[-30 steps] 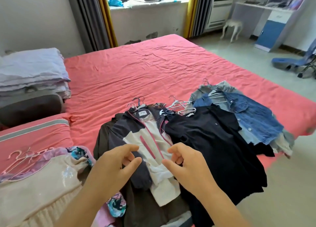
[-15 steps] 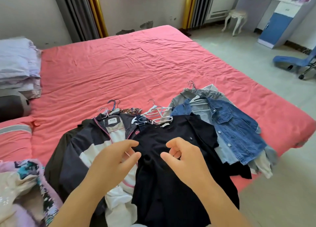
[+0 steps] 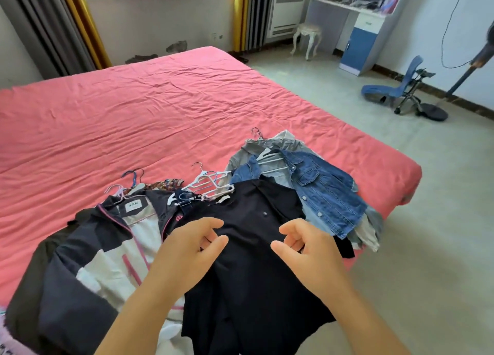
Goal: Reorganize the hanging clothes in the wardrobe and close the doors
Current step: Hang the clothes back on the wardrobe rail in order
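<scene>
Both hands' grip loose: left hand (image 3: 187,250), right hand (image 3: 307,247) empty above black shirt (image 3: 251,274).

hands (image 3: 246,250) now apart over black shirt (image 3: 248,280)

Several clothes on hangers lie flat in a row on the near edge of the red bed. In the middle is a black shirt (image 3: 254,247), on white plastic hangers (image 3: 211,186). On its left lies a navy, white and pink jacket (image 3: 107,250), open. On its right lies a blue denim jacket (image 3: 320,189) over a grey garment (image 3: 283,140).
</scene>
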A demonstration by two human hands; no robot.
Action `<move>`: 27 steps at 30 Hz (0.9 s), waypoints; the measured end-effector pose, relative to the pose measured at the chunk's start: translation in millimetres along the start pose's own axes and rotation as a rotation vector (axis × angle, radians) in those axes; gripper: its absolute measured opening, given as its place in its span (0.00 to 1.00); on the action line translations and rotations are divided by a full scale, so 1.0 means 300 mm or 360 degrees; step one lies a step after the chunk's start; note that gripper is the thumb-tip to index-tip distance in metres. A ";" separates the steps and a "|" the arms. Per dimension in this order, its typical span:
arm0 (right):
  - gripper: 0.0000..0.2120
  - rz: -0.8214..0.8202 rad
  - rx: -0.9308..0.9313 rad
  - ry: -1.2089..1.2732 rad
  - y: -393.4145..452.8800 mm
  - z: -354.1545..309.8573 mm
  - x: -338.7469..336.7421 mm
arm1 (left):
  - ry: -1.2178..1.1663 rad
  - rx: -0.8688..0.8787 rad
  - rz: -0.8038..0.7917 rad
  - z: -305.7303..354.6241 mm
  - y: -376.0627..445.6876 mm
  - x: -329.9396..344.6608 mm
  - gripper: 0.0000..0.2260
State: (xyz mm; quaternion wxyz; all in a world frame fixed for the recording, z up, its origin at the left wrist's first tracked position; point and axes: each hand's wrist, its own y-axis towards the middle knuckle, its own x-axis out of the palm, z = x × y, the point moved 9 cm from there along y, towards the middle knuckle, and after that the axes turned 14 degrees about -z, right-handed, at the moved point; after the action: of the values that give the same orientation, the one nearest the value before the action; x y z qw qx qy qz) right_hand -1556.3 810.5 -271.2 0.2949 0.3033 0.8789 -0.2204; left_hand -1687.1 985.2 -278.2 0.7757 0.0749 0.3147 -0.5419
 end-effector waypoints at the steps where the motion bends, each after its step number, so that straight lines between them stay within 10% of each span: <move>1: 0.08 0.0024 0.0006 0.0009 0.003 0.011 -0.016 | 0.0003 0.0009 -0.0018 0.005 0.016 0.012 0.09; 27: 0.08 -0.0795 -0.0251 0.0067 0.882 0.354 -0.225 | 0.0015 -0.0704 0.0266 0.104 0.723 0.231 0.11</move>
State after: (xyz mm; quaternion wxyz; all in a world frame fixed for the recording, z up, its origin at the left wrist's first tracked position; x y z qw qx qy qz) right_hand -1296.5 913.4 -359.7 0.2358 0.0574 0.9469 -0.2108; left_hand -1467.1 1003.1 -341.7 0.8140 -0.0686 0.4221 -0.3932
